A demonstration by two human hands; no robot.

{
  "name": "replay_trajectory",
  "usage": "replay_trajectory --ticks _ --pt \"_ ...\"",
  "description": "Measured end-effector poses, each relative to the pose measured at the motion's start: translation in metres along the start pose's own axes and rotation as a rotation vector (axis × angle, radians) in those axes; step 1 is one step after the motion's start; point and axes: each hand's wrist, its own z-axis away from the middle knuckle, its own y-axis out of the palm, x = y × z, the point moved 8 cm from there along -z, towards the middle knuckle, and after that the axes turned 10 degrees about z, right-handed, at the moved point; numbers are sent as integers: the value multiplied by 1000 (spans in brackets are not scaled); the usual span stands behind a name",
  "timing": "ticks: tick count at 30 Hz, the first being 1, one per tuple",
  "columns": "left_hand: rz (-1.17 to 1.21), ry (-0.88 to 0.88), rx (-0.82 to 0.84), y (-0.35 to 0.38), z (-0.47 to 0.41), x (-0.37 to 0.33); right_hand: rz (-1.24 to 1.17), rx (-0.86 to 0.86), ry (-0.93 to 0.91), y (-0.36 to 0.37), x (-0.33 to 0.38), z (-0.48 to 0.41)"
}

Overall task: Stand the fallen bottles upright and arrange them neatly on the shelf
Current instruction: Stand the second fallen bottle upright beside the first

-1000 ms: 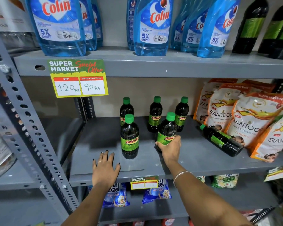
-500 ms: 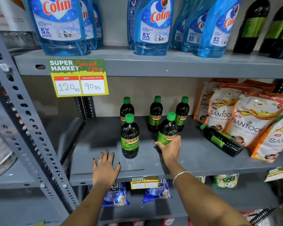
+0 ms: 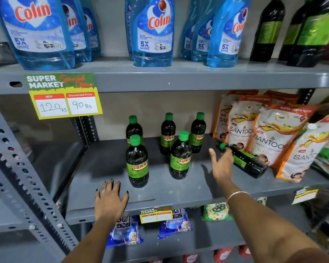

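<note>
Several dark bottles with green caps and "SUNNY" labels stand on the grey middle shelf [image 3: 179,194]: three in a back row [image 3: 167,135] and two in front, one front left [image 3: 137,164] and one front right [image 3: 180,158]. One more bottle [image 3: 245,161] lies on its side to the right, cap pointing left, against the pouches. My right hand [image 3: 221,165] is open with fingers spread, just at the fallen bottle's neck and holding nothing. My left hand [image 3: 110,200] rests flat and open on the shelf's front edge.
Orange-and-white Santoor pouches [image 3: 273,137] lean along the right of the shelf. Blue Colin bottles [image 3: 152,31] and dark bottles stand on the shelf above. A yellow price tag [image 3: 65,95] hangs at upper left. A perforated metal upright [image 3: 23,179] runs down the left.
My right hand has let go of the front right bottle, which stays upright, and has moved right to the fallen bottle. My left hand has not moved.
</note>
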Motion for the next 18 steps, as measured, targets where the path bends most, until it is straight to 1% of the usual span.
replay_trajectory --ticks 2,6,8,10,14,18 --pt "15 -16 -17 0 0 -3 168 -45 25 -13 -5 -15" --pt "7 -32 -30 3 1 -10 535 18 52 -17 -20 -47" --pt "5 -43 -33 4 0 -10 678 49 61 -15 -31 -65" --pt "5 -49 -31 5 -1 -8 780 83 100 -13 -42 -79" --pt "1 -53 -39 6 0 -9 902 170 152 -8 -63 -95" --pt "9 -56 -45 5 0 -9 1014 156 74 -8 -64 -100"
